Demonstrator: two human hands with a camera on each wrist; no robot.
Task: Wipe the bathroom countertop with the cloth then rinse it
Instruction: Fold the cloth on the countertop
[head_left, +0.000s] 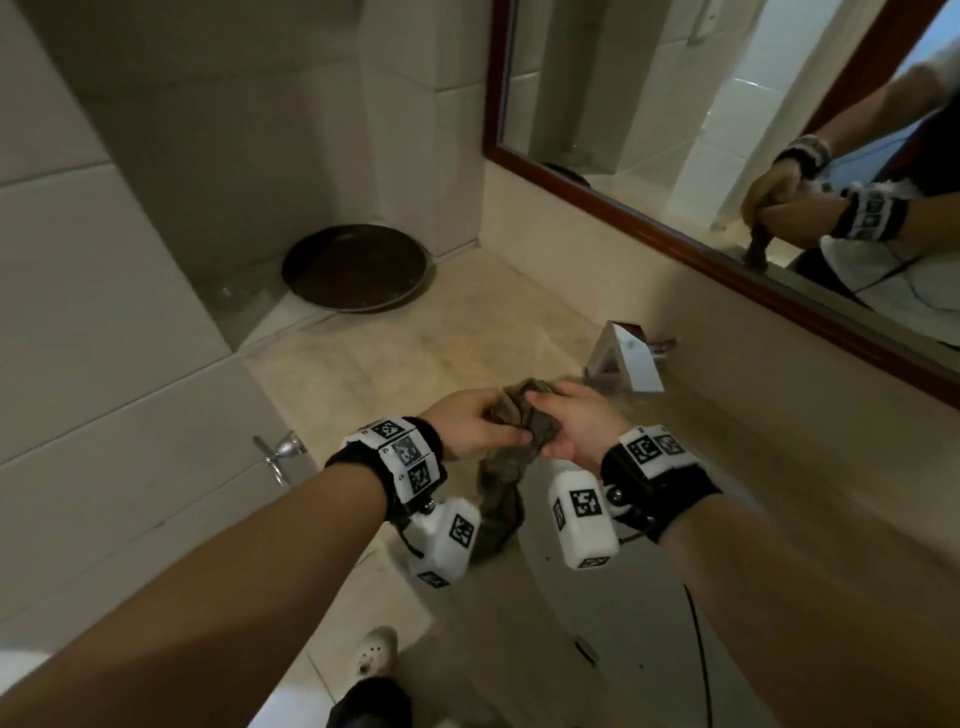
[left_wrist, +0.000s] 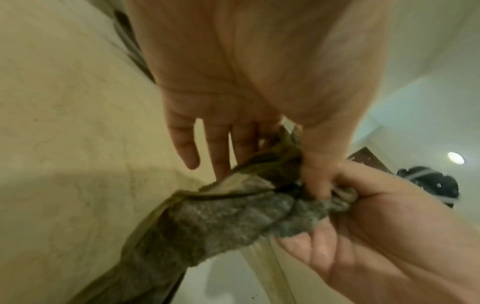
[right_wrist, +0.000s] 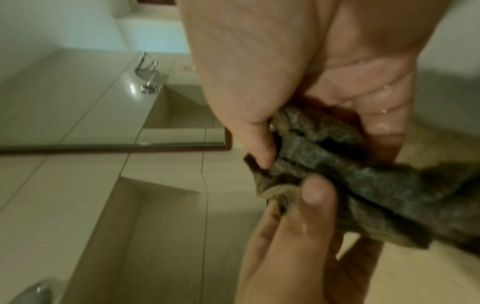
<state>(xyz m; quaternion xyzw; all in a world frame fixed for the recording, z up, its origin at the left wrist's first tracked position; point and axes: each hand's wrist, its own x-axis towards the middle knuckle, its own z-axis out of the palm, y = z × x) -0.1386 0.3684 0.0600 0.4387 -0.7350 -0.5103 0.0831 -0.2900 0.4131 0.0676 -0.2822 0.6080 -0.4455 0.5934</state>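
Note:
A crumpled grey-brown cloth (head_left: 527, 415) is held up between both hands above the beige marble countertop (head_left: 415, 353), and its loose end hangs down (head_left: 498, 509). My left hand (head_left: 467, 431) pinches one end with the thumb while its other fingers (left_wrist: 187, 148) stay straight. My right hand (head_left: 576, 431) grips the other end, thumb and fingers curled round it. The left wrist view shows the cloth (left_wrist: 221, 222) running down from the left hand (left_wrist: 272, 164) past the right hand (left_wrist: 376, 216). In the right wrist view the right hand (right_wrist: 319, 144) clamps the cloth (right_wrist: 389, 195) and the left hand (right_wrist: 298, 226) pinches it from below.
A boxy chrome faucet (head_left: 628, 364) stands just beyond the right hand, under the wood-framed mirror (head_left: 727, 104). A dark round tray (head_left: 356, 267) lies in the far corner of the counter. The pale sink basin (head_left: 571, 613) lies below the hands. A chrome lever (head_left: 280, 452) sticks out of the left tiled wall.

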